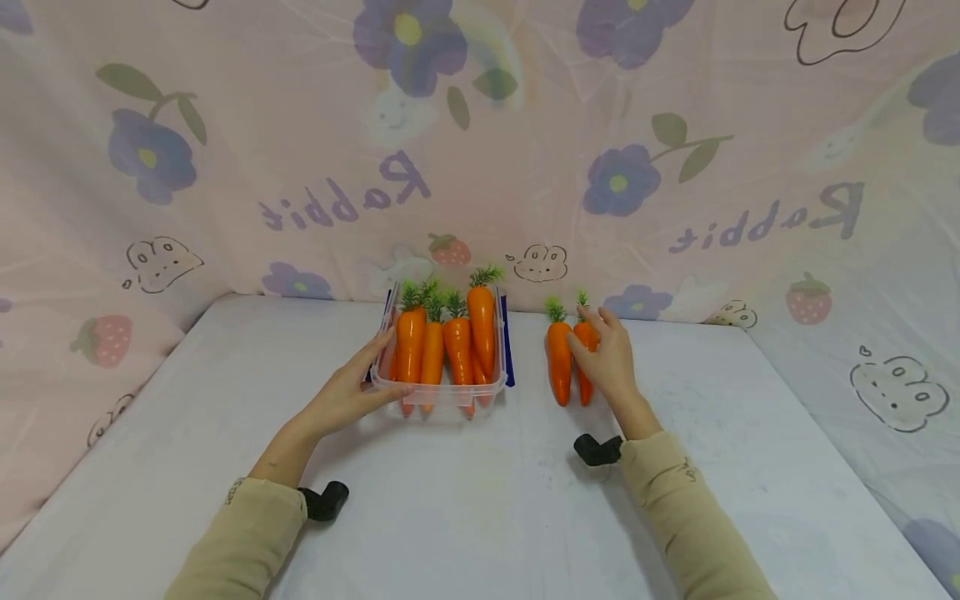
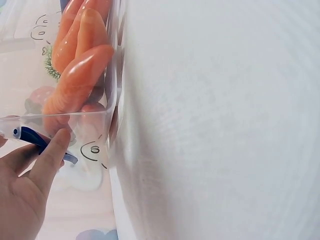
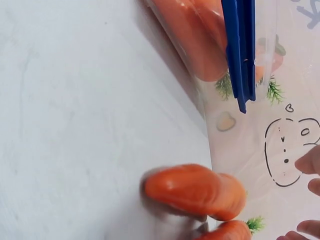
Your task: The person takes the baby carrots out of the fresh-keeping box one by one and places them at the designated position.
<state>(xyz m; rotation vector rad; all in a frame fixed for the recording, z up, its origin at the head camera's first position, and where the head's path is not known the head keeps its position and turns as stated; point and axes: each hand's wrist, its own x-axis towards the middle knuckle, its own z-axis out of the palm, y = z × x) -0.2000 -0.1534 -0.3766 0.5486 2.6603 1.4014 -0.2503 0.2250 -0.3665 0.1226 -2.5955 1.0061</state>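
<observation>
A clear plastic container (image 1: 502, 385) with blue side latches holds several orange carrots (image 1: 432, 354) with green tops, their tips towards the front. My left hand (image 1: 341, 396) holds its front left corner, thumb along the front rim and fingers at the left side. In the left wrist view, those fingers (image 2: 52, 157) lie by a blue latch (image 2: 32, 136). To the container's right, two more carrots lie side by side on the table. Over the right-hand carrot (image 1: 585, 379) is my right hand (image 1: 611, 358), its fingers spread around the upper end; the left-hand carrot (image 1: 559, 362) lies beside the thumb.
The white table (image 1: 465, 517) meets a pink patterned cloth (image 1: 487, 167) at its back edge, and the cloth also hangs at both sides. A black wrist mount (image 1: 326, 502) sticks out at the left sleeve, another black mount (image 1: 596, 450) at the right.
</observation>
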